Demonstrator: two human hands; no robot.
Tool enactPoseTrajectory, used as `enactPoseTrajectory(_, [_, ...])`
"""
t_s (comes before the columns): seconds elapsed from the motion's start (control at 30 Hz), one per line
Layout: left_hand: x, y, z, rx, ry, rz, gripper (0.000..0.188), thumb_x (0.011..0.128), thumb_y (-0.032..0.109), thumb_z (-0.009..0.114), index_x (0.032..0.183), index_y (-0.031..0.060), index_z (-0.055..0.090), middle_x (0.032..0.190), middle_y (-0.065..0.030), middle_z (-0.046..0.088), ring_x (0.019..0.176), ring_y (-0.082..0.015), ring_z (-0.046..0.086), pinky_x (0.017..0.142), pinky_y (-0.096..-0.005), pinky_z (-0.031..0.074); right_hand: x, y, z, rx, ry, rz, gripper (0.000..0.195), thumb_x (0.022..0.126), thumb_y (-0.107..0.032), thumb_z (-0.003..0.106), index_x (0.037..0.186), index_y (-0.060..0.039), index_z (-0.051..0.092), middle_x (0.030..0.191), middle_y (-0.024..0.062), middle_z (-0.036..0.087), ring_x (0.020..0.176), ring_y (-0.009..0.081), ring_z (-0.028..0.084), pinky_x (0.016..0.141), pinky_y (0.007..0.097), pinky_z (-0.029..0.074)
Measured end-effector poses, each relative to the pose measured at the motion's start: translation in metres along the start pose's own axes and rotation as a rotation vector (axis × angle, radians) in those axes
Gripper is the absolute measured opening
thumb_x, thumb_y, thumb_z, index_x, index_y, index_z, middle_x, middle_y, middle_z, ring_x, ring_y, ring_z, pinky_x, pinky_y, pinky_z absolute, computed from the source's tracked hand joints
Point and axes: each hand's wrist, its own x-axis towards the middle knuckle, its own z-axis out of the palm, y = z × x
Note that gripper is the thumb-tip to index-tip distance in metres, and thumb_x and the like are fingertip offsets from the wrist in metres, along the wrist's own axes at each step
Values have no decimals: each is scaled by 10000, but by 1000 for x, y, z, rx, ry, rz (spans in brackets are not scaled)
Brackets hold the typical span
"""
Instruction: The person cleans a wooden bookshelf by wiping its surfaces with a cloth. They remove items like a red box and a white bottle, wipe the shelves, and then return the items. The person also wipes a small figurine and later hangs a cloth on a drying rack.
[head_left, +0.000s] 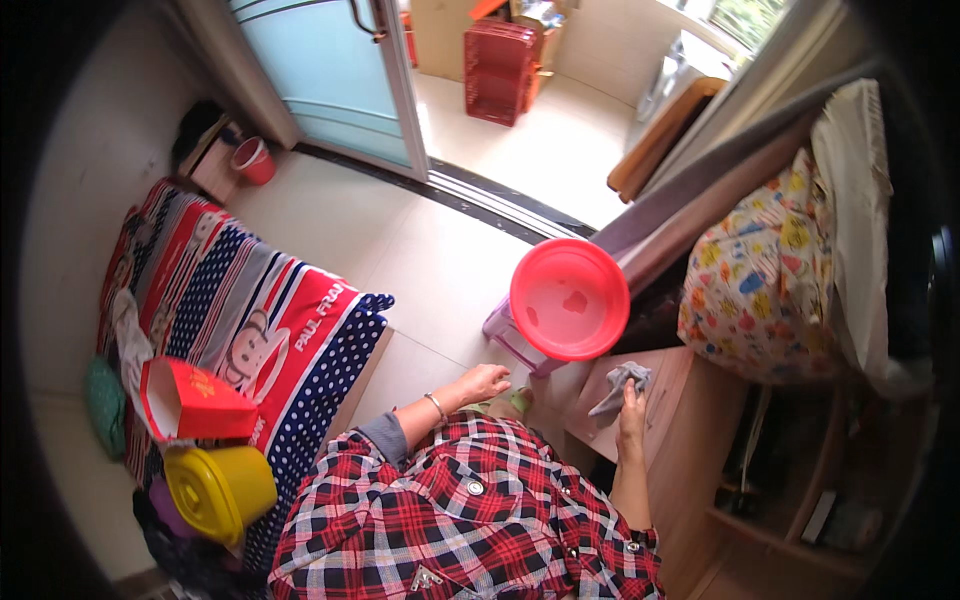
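My right hand (631, 412) grips a grey cloth (624, 381), which hangs crumpled over the wood-grain top of a low cabinet (667, 375). In front of my body, my left hand (484, 383) is in the air with loosely bent fingers and nothing in it. Ahead of both hands, a red plastic basin (523, 330) rests on a pink plastic stool (499, 324). The basin seems to contain some water, with darker red patches showing at its bottom. Neither hand touches the basin.
At left, a bed with a striped, dotted cover (202, 292) holds a yellow lidded bucket (251, 487) and a red box (225, 409). A sliding glass door (337, 82) and its floor track (510, 206) lie ahead. A patterned cloth bundle (757, 277) bulges at right.
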Motion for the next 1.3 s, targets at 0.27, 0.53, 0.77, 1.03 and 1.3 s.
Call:
enactPoseTrajectory(0.27, [9, 29, -22, -87, 21, -83, 399, 848, 283, 559, 1133, 4, 540, 1049, -190, 606, 976, -296, 590, 848, -362, 470, 67, 6, 62, -476, -215, -219, 335, 914, -147, 468, 1216, -4, 437, 1168, 121, 542, 1082, 213, 521, 890, 327, 415])
enactPoseTrajectory(0.53, [88, 25, -20, -549, -87, -209, 345, 874, 226, 566, 1144, 13, 543, 1007, -80, 621, 903, -128, 567, 808, -261, 461, 145, 27, 93, 235, -334, 324, 283, 934, -176, 450, 1188, -59, 492, 1052, 62, 589, 901, 170, 607, 724, 313, 513])
enactPoseTrajectory(0.77, [184, -8, 15, -549, -111, -307, 497, 869, 238, 569, 1248, -48, 424, 1177, -155, 531, 1078, -196, 512, 923, -302, 406, 188, 168, 38, -455, 134, 336, 570, 815, -242, 617, 1301, -43, 395, 1209, 183, 517, 1102, 307, 501, 907, 365, 410])
enactPoseTrajectory(1.03, [255, -42, 69, -599, -19, -578, 847, 842, 437, 546, 1409, 37, 59, 1434, -228, 153, 1328, -316, 187, 1037, -425, 260, 245, 188, 49, -751, 66, 137, 773, 751, -242, 669, 1387, -128, 244, 1344, 332, 268, 1218, 452, 337, 992, 442, 337])
enactPoseTrajectory(1.3, [276, -39, 106, -1046, 27, -994, 991, 800, 583, 515, 1390, 191, -179, 1461, -210, 21, 1314, -404, 166, 913, -660, 264, 236, 216, 54, -935, -276, 163, 632, 692, -86, 702, 1261, -145, 434, 1174, 224, 471, 1002, 382, 536, 841, 425, 452])
